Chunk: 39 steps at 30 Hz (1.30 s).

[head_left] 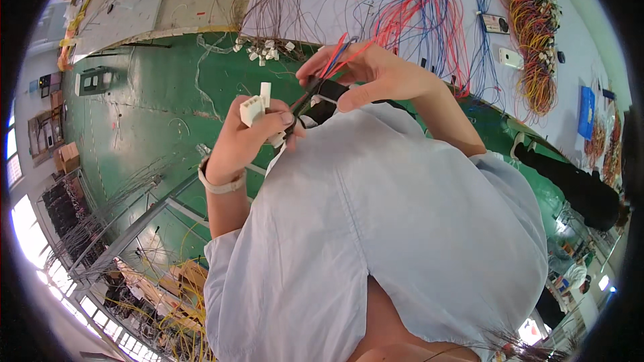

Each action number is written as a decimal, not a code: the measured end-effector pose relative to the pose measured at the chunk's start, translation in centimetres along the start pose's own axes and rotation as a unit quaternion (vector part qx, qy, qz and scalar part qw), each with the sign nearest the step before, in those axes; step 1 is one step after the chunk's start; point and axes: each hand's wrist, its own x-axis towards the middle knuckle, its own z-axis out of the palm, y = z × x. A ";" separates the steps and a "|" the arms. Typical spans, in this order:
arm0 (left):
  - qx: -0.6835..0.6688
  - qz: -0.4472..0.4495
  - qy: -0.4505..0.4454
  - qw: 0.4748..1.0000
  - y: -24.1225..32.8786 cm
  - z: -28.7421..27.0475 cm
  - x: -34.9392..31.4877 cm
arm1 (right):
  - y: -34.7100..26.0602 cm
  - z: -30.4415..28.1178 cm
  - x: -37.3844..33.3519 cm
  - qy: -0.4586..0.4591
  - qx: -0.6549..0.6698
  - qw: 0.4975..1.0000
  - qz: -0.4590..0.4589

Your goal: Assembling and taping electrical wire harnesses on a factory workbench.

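My left hand [249, 135], with a pale band at the wrist, is closed around white plastic connectors [253, 110]. One slim white piece [265, 92] sticks up above the fingers. Dark wires [303, 104] run from this hand toward my right hand [386, 75]. The right fingers curl around a small bundle of red and blue wires [337, 59], with the thumb held lower and apart from the forefinger. Both hands are in front of my light shirt, close to the table edge. The fingers partly hide where the wires meet the connectors.
Loose red and blue wires [429, 7] spread over the white table [315, 20]. A cluster of white connectors [265, 51] hangs at its edge. Yellow and red wire bundles [533, 40] lie at right, near a white phone-like object [511, 58]. A metal frame [161, 198] stands left on the green floor.
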 end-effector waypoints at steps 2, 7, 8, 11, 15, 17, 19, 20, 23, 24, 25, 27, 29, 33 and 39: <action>0.068 0.019 -0.040 0.997 0.4 -0.1 0.8 | -0.3 0.5 -0.2 0.004 -0.003 1.000 0.022; 0.078 0.007 -0.078 0.994 1.5 0.9 2.0 | -0.2 0.6 -0.3 0.040 0.005 0.999 0.009; 0.079 0.007 -0.080 0.994 1.5 0.9 2.0 | 0.1 0.4 -0.4 0.042 0.005 0.999 0.008; -0.014 -0.049 -0.151 0.987 0.9 1.0 1.5 | 0.7 -0.2 -0.8 -0.002 -0.059 0.993 -0.103; -0.056 -0.051 -0.144 0.987 0.7 1.6 1.4 | 0.9 0.5 0.0 0.181 -0.198 0.951 -0.155; -0.025 -0.032 -0.093 0.995 0.9 1.7 1.7 | 2.2 1.1 1.0 0.286 -0.272 0.899 -0.189; -0.023 -0.036 -0.086 0.995 1.1 1.8 1.5 | 3.8 1.0 1.4 0.257 -0.214 0.938 -0.096; -0.015 -0.036 -0.066 0.997 1.1 1.6 1.4 | 3.6 1.0 1.4 0.253 -0.214 0.938 -0.097; -0.017 -0.026 -0.036 0.999 0.5 0.9 1.1 | 2.5 1.2 1.3 0.068 0.224 0.970 -0.070; -0.026 -0.016 -0.030 0.999 0.3 0.7 0.9 | 2.2 1.1 1.0 0.034 0.285 0.953 -0.094; -0.028 -0.016 -0.028 0.999 0.3 0.5 0.7 | 2.0 1.0 0.6 -0.001 0.345 0.931 -0.117; -0.009 -0.027 -0.018 0.999 0.5 0.3 0.5 | 1.7 0.7 0.5 -0.045 0.363 0.923 -0.117; 0.005 -0.026 -0.017 1.000 0.3 0.1 0.5 | 1.8 0.7 0.0 0.062 0.091 0.994 -0.022; 0.253 -0.067 -0.085 0.961 1.6 -0.4 0.2 | 0.7 1.4 -0.2 0.045 -0.020 0.998 0.033; 0.287 0.040 -0.048 0.956 1.3 -0.2 1.5 | 0.7 1.9 0.0 0.066 -0.038 0.997 0.032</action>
